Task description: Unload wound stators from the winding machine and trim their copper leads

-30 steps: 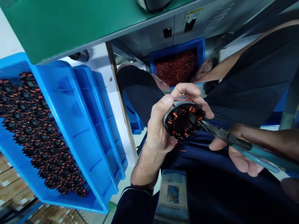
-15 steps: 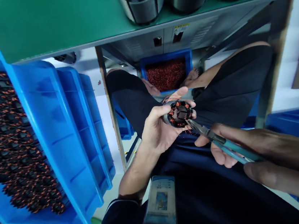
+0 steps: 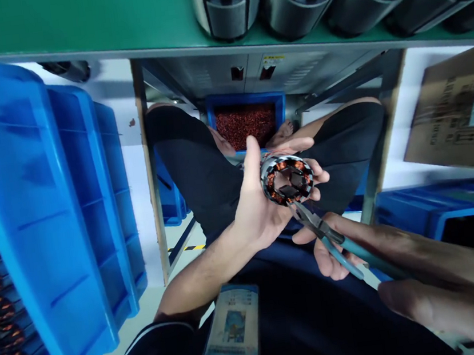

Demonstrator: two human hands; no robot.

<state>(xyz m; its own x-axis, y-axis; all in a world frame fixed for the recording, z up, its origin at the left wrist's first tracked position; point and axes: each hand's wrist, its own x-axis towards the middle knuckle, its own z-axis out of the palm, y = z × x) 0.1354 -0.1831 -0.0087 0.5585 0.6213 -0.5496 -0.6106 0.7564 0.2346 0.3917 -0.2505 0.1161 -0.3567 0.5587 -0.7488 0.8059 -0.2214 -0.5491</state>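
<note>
In the middle of the head view, my left hand (image 3: pixel 260 206) is wrapped round a motor stator (image 3: pixel 266 184), a ring with copper windings and a black slotted rim. Its open end is turned up towards me, and my left thumb points upward beside it. My right hand (image 3: pixel 336 246) grips a pair of pliers (image 3: pixel 328 232) with teal handles. The jaws reach the lower rim of the stator; whether they touch it I cannot tell. The handles are spread apart.
Several black and silver cylinders (image 3: pixel 229 14) stand on the green bench (image 3: pixel 92 22) above. A blue crate (image 3: pixel 73 220) of wound stators is at left. Below the bench sits a blue bin (image 3: pixel 211 114) of copper scraps. At right are a cardboard box (image 3: pixel 445 111) and blue crates (image 3: pixel 413 207).
The view has shifted. My left thumb has lifted off the stator and the stator's end faces me more. The pliers have moved along its lower rim, their handles spread wider.
</note>
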